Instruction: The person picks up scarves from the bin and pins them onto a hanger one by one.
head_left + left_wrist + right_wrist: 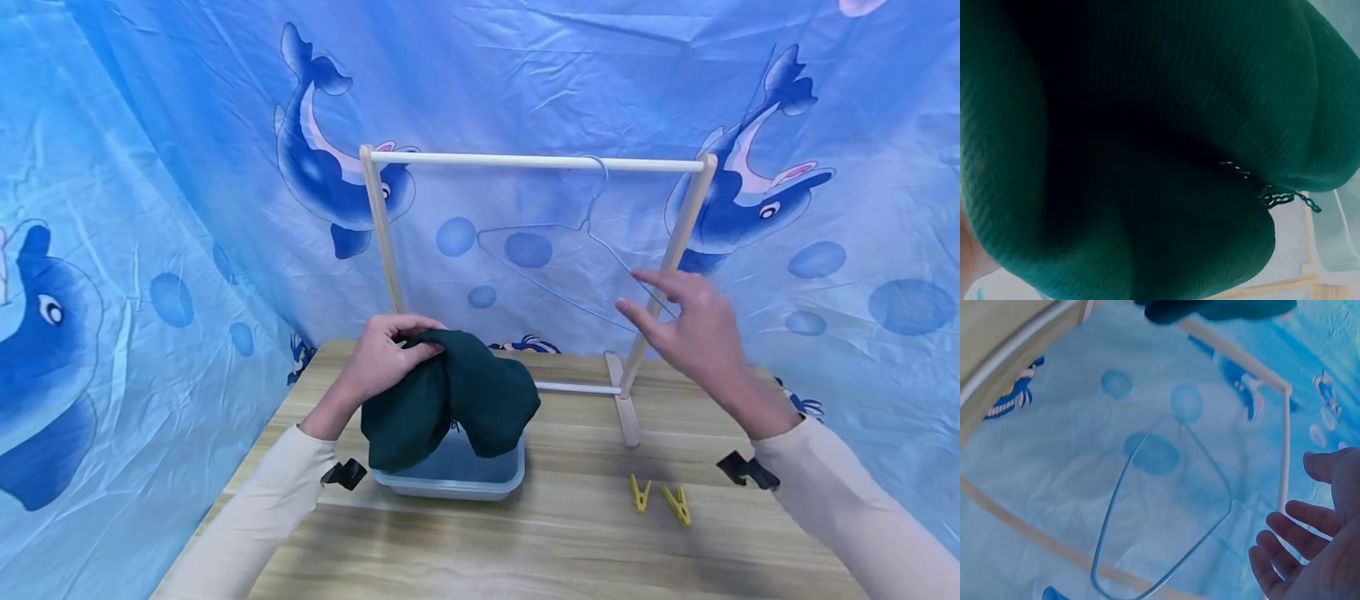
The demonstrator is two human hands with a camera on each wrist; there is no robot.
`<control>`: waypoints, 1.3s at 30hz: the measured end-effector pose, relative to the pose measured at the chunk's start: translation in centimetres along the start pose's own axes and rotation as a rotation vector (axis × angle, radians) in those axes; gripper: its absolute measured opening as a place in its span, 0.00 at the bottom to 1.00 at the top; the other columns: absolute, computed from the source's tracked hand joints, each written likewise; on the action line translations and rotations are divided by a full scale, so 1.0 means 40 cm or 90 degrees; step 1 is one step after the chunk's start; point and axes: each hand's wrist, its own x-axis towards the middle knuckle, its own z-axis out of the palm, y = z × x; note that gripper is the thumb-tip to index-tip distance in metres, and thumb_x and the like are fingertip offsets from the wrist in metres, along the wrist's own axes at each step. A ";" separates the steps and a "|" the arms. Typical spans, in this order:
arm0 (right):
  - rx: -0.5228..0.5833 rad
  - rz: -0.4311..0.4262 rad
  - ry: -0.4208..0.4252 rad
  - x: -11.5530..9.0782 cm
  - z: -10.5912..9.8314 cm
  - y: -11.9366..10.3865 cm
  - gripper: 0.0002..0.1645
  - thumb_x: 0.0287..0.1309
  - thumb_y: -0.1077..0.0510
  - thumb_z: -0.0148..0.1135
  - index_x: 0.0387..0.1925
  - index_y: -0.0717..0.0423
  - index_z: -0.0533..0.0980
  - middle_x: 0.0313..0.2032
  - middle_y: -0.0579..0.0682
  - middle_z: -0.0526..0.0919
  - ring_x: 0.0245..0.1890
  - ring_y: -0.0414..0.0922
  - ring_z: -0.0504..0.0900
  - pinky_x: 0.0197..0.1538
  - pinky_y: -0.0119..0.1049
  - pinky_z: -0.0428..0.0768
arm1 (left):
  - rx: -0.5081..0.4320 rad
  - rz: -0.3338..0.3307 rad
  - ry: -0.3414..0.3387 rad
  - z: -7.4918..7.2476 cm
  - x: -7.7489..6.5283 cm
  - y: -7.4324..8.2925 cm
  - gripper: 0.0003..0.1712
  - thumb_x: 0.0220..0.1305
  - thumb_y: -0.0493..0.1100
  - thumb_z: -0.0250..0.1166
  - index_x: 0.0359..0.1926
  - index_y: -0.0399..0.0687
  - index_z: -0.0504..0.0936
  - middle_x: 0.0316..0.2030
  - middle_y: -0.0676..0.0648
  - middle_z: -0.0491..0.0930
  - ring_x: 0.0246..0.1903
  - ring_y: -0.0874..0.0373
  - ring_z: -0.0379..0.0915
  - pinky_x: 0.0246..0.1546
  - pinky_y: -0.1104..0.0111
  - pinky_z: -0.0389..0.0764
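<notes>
A dark green scarf (pixel 491 392) with a fringe hangs in bunched folds from my left hand (pixel 384 354), which pinches its top between thumb and fingers. In the left wrist view the scarf (pixel 1222 75) fills most of the picture, with some fringe threads showing. My right hand (pixel 697 325), fingers extended and apart from the thumb, is beside the right slope of a thin wire hanger (pixel 540 226). The right wrist view shows that hand (pixel 1322 550) holding nothing, to the right of the hanger (pixel 1109 512). The hanger hooks over the rack's top bar.
A wooden rack with a white bar (pixel 487 159) stands at the back of the wooden table (pixel 555 533). Below the scarf is a pale plastic tub (pixel 450 490). Two yellow clothespins (pixel 640 494) lie at front right. Blue dolphin-print curtain (pixel 525 75) surrounds the table.
</notes>
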 end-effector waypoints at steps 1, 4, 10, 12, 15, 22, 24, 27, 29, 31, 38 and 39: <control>0.003 0.015 -0.003 0.007 -0.001 0.008 0.26 0.59 0.52 0.74 0.56 0.61 0.83 0.50 0.64 0.86 0.46 0.63 0.85 0.43 0.60 0.82 | 0.000 0.000 0.001 0.001 0.000 0.000 0.08 0.66 0.34 0.69 0.44 0.43 0.90 0.42 0.45 0.88 0.41 0.57 0.83 0.45 0.67 0.82; 0.026 0.071 -0.025 0.022 0.004 0.031 0.27 0.62 0.50 0.72 0.57 0.60 0.82 0.51 0.65 0.86 0.47 0.63 0.85 0.43 0.61 0.83 | -0.005 -0.003 0.007 0.005 -0.001 -0.001 0.08 0.66 0.33 0.69 0.44 0.42 0.90 0.42 0.44 0.88 0.41 0.57 0.83 0.46 0.67 0.82; 0.067 0.182 -0.083 0.025 0.028 0.077 0.32 0.65 0.43 0.68 0.62 0.59 0.79 0.52 0.64 0.86 0.45 0.62 0.87 0.40 0.59 0.84 | -0.015 -0.009 0.011 0.017 -0.005 -0.008 0.08 0.66 0.33 0.69 0.44 0.41 0.90 0.42 0.44 0.88 0.41 0.57 0.83 0.46 0.67 0.82; 0.073 0.208 -0.096 0.023 0.033 0.092 0.33 0.66 0.41 0.67 0.64 0.58 0.78 0.53 0.62 0.86 0.47 0.61 0.87 0.41 0.57 0.85 | -0.018 -0.006 0.009 0.022 -0.005 -0.008 0.08 0.65 0.33 0.70 0.44 0.42 0.90 0.42 0.44 0.88 0.42 0.57 0.83 0.46 0.66 0.82; 0.078 0.235 -0.112 0.022 0.036 0.112 0.34 0.68 0.40 0.64 0.65 0.58 0.77 0.52 0.62 0.86 0.48 0.60 0.86 0.40 0.46 0.85 | -0.020 -0.005 0.007 0.028 -0.005 -0.012 0.08 0.66 0.33 0.69 0.45 0.42 0.90 0.42 0.44 0.88 0.42 0.57 0.83 0.47 0.66 0.82; 0.088 0.247 -0.123 0.032 0.042 0.138 0.28 0.70 0.42 0.63 0.60 0.58 0.81 0.41 0.62 0.89 0.38 0.53 0.86 0.31 0.26 0.75 | -0.025 -0.009 0.011 0.036 -0.004 -0.014 0.08 0.66 0.33 0.69 0.45 0.41 0.90 0.42 0.44 0.88 0.42 0.57 0.83 0.47 0.65 0.82; 0.094 0.245 -0.126 0.034 0.043 0.143 0.27 0.70 0.44 0.63 0.58 0.59 0.82 0.39 0.62 0.89 0.35 0.50 0.85 0.29 0.27 0.75 | -0.025 -0.009 0.011 0.038 -0.002 -0.013 0.08 0.66 0.33 0.69 0.45 0.42 0.90 0.42 0.44 0.88 0.42 0.57 0.83 0.47 0.65 0.82; 0.104 0.251 -0.126 0.034 0.043 0.149 0.25 0.72 0.45 0.62 0.56 0.60 0.83 0.40 0.63 0.88 0.33 0.46 0.83 0.29 0.28 0.76 | -0.027 -0.007 0.010 0.042 0.001 -0.008 0.08 0.65 0.33 0.69 0.44 0.42 0.90 0.42 0.45 0.88 0.42 0.56 0.83 0.48 0.65 0.82; 0.107 0.256 -0.116 0.034 0.042 0.152 0.25 0.72 0.45 0.61 0.55 0.60 0.84 0.42 0.64 0.88 0.34 0.44 0.83 0.29 0.27 0.75 | -0.028 -0.005 0.010 0.044 0.003 -0.006 0.08 0.66 0.33 0.69 0.44 0.42 0.90 0.42 0.45 0.88 0.42 0.56 0.83 0.48 0.65 0.82; 0.101 0.259 -0.100 0.035 0.042 0.154 0.24 0.72 0.44 0.60 0.53 0.60 0.85 0.44 0.63 0.88 0.36 0.44 0.81 0.30 0.26 0.74 | -0.031 -0.001 0.009 0.045 0.006 -0.005 0.08 0.66 0.33 0.69 0.45 0.41 0.90 0.42 0.45 0.88 0.42 0.56 0.83 0.48 0.65 0.82; 0.094 0.250 -0.071 0.050 0.032 0.155 0.24 0.71 0.44 0.62 0.50 0.60 0.86 0.44 0.63 0.88 0.37 0.40 0.80 0.31 0.24 0.73 | -0.033 0.006 0.007 0.044 0.008 -0.001 0.08 0.66 0.33 0.69 0.44 0.42 0.90 0.42 0.45 0.88 0.42 0.56 0.83 0.48 0.65 0.82; 0.094 0.246 -0.068 0.053 0.029 0.156 0.24 0.71 0.44 0.62 0.50 0.60 0.86 0.43 0.63 0.88 0.36 0.36 0.80 0.31 0.23 0.73 | -0.032 0.006 0.006 0.044 0.008 -0.002 0.08 0.66 0.33 0.68 0.45 0.42 0.90 0.42 0.45 0.88 0.42 0.56 0.83 0.48 0.65 0.82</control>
